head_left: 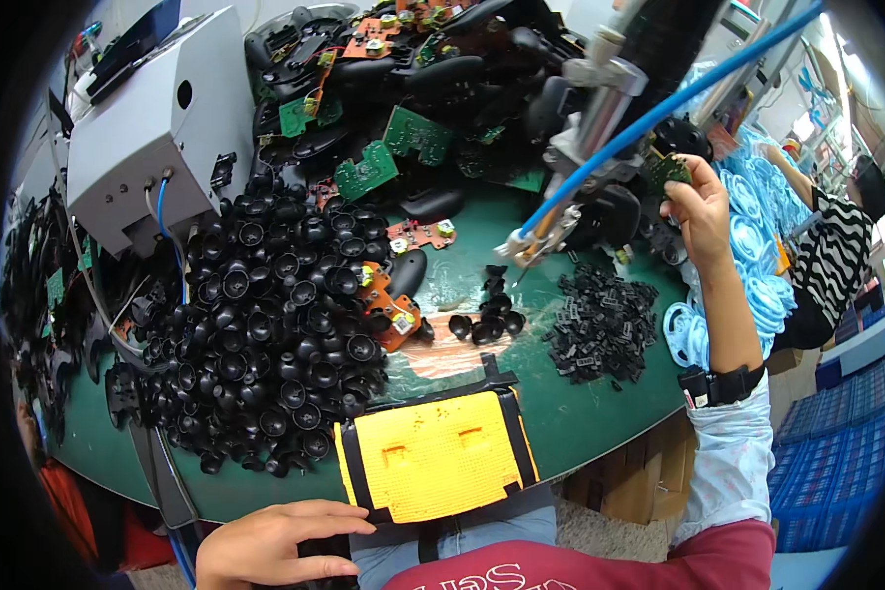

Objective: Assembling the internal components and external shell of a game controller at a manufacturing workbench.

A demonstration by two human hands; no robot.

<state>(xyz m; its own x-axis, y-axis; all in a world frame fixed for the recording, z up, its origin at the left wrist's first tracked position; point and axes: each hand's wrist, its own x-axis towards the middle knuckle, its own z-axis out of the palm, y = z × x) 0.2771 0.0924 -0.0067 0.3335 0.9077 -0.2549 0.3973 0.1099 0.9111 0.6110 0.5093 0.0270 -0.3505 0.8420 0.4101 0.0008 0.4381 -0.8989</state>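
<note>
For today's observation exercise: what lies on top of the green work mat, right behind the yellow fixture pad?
Behind the yellow fixture pad, on the green mat, lie a small cluster of black caps and a heap of small black plastic parts. The mat under them is covered.

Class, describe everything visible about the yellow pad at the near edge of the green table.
The yellow pad is a roughly rectangular, foam-like sheet with a dotted surface and two small rectangular recesses. It lies flat, slightly tilted, framed by black edging with a black tab at its top. It sits at the green table's near edge, beside the heap of black caps. The left hand rests close by its lower left corner.
</note>
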